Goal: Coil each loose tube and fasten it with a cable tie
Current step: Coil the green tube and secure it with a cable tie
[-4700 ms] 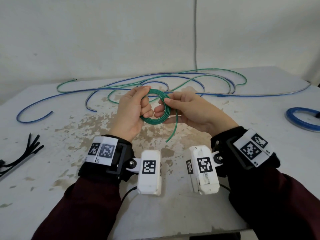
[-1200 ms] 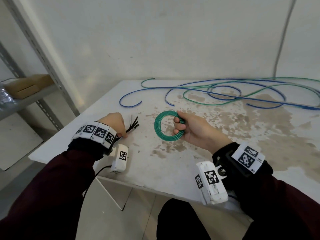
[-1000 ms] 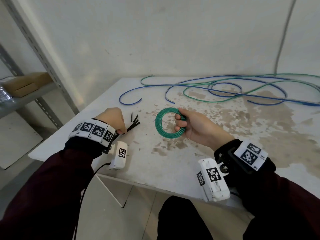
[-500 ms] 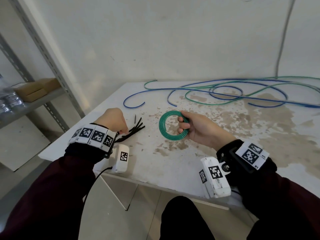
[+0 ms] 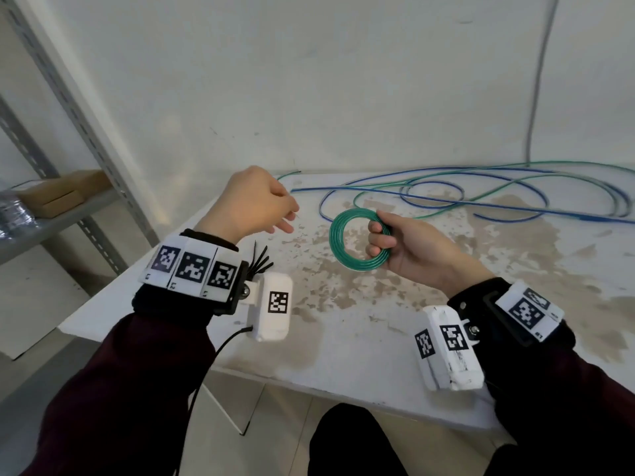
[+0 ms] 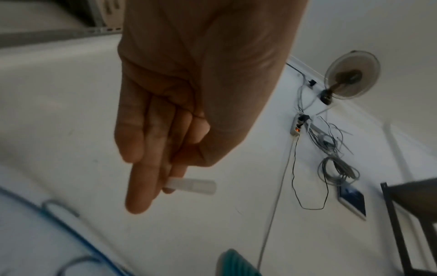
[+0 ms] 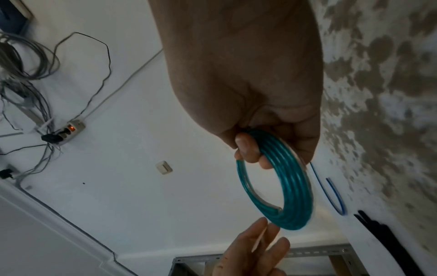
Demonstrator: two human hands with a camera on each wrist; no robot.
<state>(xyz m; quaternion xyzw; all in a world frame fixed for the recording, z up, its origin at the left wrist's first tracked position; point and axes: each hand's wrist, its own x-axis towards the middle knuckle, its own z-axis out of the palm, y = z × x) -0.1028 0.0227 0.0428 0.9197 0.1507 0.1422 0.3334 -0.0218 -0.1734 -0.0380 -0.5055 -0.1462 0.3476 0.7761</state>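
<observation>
1. Above the stained white table (image 5: 360,355), the right hand (image 5: 409,249) holds the coiled green tube (image 5: 357,240) upright, its fingers curled through the ring and closed round one side of it.
2. Left of the coil, the left hand (image 5: 251,201) hangs raised over the table's corner, fingers drawn together and pinching a thin pale cable tie (image 6: 192,184) whose end sticks out past the fingertips.
3. Hand and coil are near each other but apart.
4. Under the left wrist, a bundle of black cable ties (image 5: 259,261) lies on the table.
5. Along the far edge, loose blue and green tubes (image 5: 464,197) sprawl in wide loops.
6. Off to the left stands a metal shelf (image 5: 44,225) with a cardboard box (image 5: 58,194).
</observation>
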